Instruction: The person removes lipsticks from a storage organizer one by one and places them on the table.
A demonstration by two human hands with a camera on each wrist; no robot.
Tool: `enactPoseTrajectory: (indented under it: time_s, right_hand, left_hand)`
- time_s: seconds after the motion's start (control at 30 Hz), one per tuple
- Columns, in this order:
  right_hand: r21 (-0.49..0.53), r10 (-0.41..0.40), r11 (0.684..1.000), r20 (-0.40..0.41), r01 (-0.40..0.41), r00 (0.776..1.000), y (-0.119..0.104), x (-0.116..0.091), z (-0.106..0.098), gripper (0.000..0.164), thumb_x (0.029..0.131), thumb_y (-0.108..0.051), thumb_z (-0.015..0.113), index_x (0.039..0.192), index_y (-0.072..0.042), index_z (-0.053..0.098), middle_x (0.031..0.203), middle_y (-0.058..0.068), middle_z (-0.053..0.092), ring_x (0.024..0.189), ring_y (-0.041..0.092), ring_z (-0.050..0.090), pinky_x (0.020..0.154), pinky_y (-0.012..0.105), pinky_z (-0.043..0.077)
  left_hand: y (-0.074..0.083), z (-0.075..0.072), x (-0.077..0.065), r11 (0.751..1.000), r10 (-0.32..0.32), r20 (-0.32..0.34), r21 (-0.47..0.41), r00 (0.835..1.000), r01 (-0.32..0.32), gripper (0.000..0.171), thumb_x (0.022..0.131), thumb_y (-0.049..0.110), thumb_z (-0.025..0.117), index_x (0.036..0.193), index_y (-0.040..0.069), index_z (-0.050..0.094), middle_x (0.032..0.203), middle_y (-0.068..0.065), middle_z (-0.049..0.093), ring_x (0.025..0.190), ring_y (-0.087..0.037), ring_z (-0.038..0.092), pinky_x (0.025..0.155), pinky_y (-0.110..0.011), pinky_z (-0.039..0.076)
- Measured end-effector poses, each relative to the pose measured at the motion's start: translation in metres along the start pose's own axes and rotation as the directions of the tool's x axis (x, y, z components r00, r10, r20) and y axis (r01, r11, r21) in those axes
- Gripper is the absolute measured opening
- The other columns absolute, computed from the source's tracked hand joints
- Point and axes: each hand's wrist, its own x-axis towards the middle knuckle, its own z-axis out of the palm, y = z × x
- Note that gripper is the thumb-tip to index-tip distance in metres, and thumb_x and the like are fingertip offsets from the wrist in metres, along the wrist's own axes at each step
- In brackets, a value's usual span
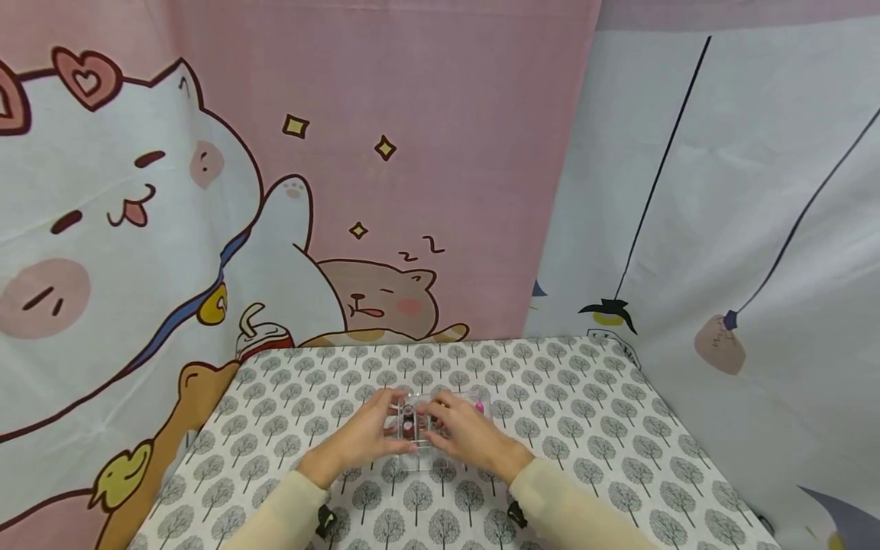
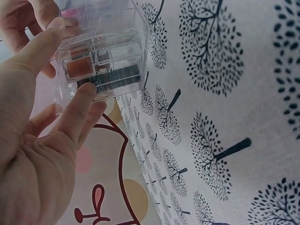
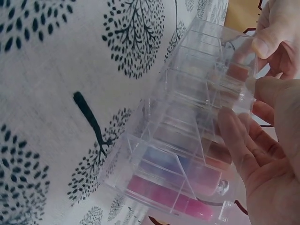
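Observation:
A clear plastic cosmetics organizer (image 3: 164, 117) with several compartments lies on the patterned cloth between both hands. Inside are a reddish-brown square-topped item (image 2: 79, 69), a dark ribbed item (image 2: 117, 78) and a bright pink tube (image 3: 164, 197). My left hand (image 1: 364, 431) grips the organizer's left end, its thumb at the near edge and its other fingers spread along the side; one fingertip lies by the dark item. My right hand (image 1: 470, 435) bends over the middle of the organizer, fingertips among the compartments. I cannot tell whether those fingertips pinch anything.
The cloth (image 1: 584, 473) with a grey tree print covers the table. Behind it hangs a pink curtain (image 1: 467, 153) with cartoon cats, and a pale curtain (image 1: 777, 191) borders the right side. Small dark objects (image 1: 326, 522) show below the wrists.

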Motion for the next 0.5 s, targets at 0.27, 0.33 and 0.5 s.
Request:
enactPoseTrajectory:
  time_s: [0.27,0.33,0.5]
  right_hand:
    - [0.053,0.009,0.999,0.001,-0.009,1.000,0.0003,0.0012,0.0059,0.045,0.109,-0.015,0.084,0.152,-0.006,0.073,0.136,0.010,0.073,0.104,0.023,0.084,0.087,0.013,0.069]
    - [0.055,0.012,0.998,-0.005,-0.012,1.000,-0.0003,0.0022,0.0065,0.044,0.109,-0.014,0.084,0.150,-0.006,0.074,0.134,0.010,0.073,0.104,0.024,0.085,0.087,0.013,0.070]
    - [0.049,0.039,0.998,0.002,-0.039,0.999,-0.0028,0.0046,0.0066,0.042,0.108,-0.014,0.086,0.148,-0.007,0.076,0.128,0.010,0.075,0.101,0.018,0.083,0.085,0.010,0.067]
  left_hand:
    - [-0.0021,0.0010,-0.0002,1.000,0.009,0.003,0.014,1.000,-0.009,0.106,0.092,0.033,0.102,0.174,0.005,0.041,0.175,-0.025,0.047,0.151,-0.044,0.063,0.114,-0.034,0.070]
    - [-0.0021,0.0008,-0.0002,1.000,0.009,-0.001,0.016,1.000,-0.009,0.105,0.092,0.033,0.103,0.174,0.006,0.041,0.175,-0.024,0.047,0.151,-0.044,0.063,0.113,-0.034,0.071]
    - [-0.0026,0.0010,0.0004,1.000,0.017,-0.001,0.005,1.000,-0.017,0.105,0.093,0.031,0.102,0.173,0.004,0.041,0.175,-0.026,0.046,0.151,-0.045,0.063,0.113,-0.036,0.071]
